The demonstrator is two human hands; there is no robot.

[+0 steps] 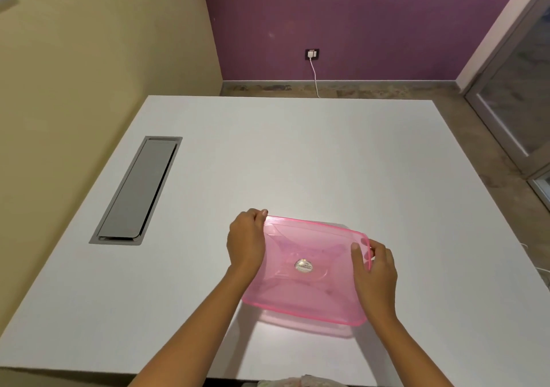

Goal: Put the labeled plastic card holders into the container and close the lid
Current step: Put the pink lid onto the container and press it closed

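A translucent pink lid (306, 270) with a round silver sticker in its middle is held tilted over the white table (297, 154), near its front edge. My left hand (246, 242) grips the lid's far left corner. My right hand (375, 270) grips its right edge, thumb on top. Beneath the lid a pale clear container (300, 325) shows faintly at the near side; its contents are hidden. No card holders are visible.
A grey recessed cable hatch (138, 190) lies in the table's left part. A white charger cable (315, 77) hangs from a wall socket beyond the far edge. A glass door frame (512, 118) stands at the right.
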